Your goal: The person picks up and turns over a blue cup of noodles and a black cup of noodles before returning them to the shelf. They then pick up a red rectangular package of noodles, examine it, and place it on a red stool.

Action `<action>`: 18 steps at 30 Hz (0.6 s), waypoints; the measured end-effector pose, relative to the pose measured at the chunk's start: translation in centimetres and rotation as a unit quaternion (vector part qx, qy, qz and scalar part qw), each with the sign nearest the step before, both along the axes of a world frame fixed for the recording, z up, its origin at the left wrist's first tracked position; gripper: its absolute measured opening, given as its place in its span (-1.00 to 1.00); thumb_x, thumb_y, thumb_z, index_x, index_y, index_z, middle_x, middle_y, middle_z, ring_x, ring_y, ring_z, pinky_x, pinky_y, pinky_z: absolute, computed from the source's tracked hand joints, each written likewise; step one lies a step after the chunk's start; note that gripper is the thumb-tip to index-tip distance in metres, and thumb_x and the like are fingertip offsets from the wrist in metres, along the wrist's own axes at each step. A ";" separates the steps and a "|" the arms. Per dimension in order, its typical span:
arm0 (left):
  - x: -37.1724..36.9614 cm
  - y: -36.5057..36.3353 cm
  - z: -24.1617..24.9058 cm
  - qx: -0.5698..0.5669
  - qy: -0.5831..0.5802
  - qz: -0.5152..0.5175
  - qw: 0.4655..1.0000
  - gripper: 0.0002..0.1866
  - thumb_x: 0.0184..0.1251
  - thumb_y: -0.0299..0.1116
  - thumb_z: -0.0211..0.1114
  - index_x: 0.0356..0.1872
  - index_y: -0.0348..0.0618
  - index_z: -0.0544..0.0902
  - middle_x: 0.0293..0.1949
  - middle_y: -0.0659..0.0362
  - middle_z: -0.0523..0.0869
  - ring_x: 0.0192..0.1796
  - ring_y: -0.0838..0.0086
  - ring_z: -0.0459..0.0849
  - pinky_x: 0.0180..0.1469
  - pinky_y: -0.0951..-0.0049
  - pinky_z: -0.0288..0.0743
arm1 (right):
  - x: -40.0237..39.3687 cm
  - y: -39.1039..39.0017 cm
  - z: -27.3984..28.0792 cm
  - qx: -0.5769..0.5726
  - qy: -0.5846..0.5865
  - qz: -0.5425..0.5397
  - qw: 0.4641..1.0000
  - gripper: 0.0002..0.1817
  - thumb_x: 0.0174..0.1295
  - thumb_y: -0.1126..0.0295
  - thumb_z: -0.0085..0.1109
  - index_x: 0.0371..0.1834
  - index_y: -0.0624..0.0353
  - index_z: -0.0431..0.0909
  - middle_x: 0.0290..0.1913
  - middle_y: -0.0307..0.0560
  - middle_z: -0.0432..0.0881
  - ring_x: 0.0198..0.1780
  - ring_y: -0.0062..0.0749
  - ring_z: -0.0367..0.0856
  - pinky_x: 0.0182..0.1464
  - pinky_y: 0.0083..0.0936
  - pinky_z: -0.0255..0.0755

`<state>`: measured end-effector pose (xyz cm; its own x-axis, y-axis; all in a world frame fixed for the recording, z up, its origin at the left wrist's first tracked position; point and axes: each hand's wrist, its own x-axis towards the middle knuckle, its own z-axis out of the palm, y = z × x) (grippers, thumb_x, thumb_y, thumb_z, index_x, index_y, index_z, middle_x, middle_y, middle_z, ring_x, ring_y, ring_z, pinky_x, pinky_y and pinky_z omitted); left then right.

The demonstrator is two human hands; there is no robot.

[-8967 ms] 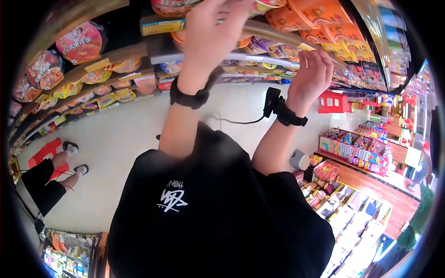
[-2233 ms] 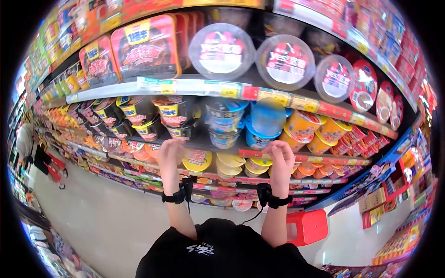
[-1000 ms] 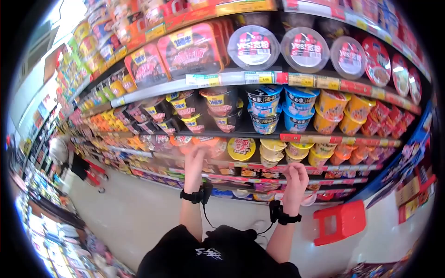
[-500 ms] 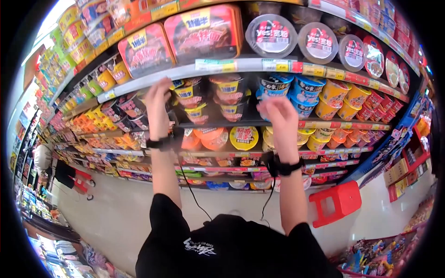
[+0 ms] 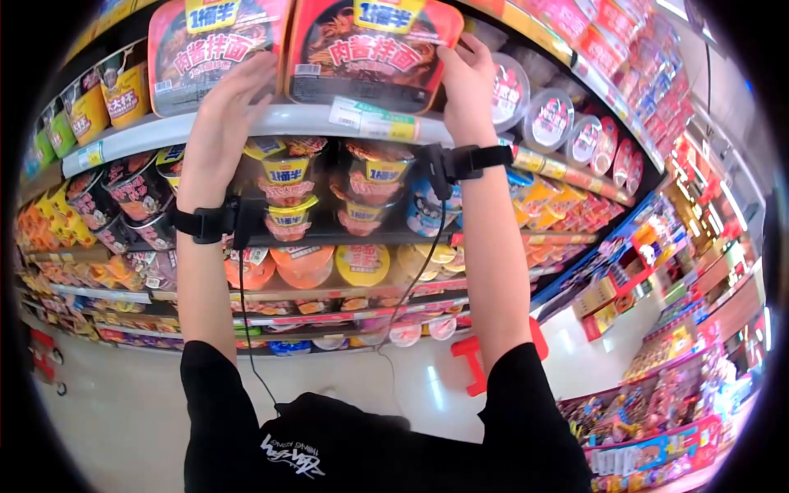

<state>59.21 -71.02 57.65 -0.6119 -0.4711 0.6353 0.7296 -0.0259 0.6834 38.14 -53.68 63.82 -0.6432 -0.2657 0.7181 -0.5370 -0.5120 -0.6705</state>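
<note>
Two large red and black boxed noodle packs stand side by side on the upper shelf. My right hand (image 5: 470, 76) is at the right edge of the right pack (image 5: 370, 51), thumb on its front corner and fingers apart along its side. In front of the left pack (image 5: 215, 57) is my left hand (image 5: 226, 111), fingers spread and slightly blurred, holding nothing; whether it touches the pack I cannot tell. A white price rail (image 5: 308, 120) runs below both packs. Black bands circle both wrists.
Stacked noodle cups (image 5: 288, 185) fill the shelf below, with orange and yellow lidded bowls (image 5: 362, 264) lower down. Round clear-lidded bowls (image 5: 549, 115) stand to the right. A red stool (image 5: 470, 366) is on the floor, and a snack display (image 5: 649, 427) stands at the lower right.
The view has moved closer to the upper shelf and turned. Both hands have risen from the cup shelf to the large packs, and my right hand has come to the right pack's edge.
</note>
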 end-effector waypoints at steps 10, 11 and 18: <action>-1.0 -1.8 1.1 -0.081 -0.021 0.006 0.996 -0.46 0.41 -0.23 -0.03 0.30 -0.39 0.31 0.32 -0.02 0.39 0.39 0.28 0.32 0.40 0.30 0.13 | -2.6 0.6 1.8 -0.015 0.060 0.085 0.994 -0.75 0.34 0.53 0.04 0.05 0.29 0.50 -0.17 -0.19 0.62 -0.19 -0.60 0.56 -0.18 -0.71 0.45; -1.0 -2.0 1.3 -0.091 -0.027 0.026 0.995 -0.47 0.41 -0.23 -0.02 0.29 -0.39 0.33 0.31 -0.02 0.40 0.37 0.28 0.35 0.38 0.30 0.15 | -2.1 1.0 2.0 -0.018 0.045 0.092 0.995 -0.75 0.33 0.53 0.05 0.05 0.29 0.50 -0.17 -0.19 0.62 -0.20 -0.60 0.56 -0.19 -0.71 0.46; -1.9 -1.5 1.2 -0.141 -0.010 0.161 0.977 -0.54 0.25 -0.48 0.24 0.18 -0.41 0.47 0.06 0.05 0.63 -0.01 0.49 0.62 0.04 0.53 0.48 | -0.2 2.0 2.0 -0.034 0.092 0.105 0.990 -0.75 0.32 0.54 0.10 0.04 0.33 0.49 -0.14 -0.15 0.63 -0.18 -0.59 0.58 -0.12 -0.70 0.47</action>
<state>57.28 -72.48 58.86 -0.4744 -0.4502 0.7565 0.6545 0.3943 0.6451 37.96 -51.70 65.79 -0.4348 -0.3263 0.8393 -0.5234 -0.6669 -0.5304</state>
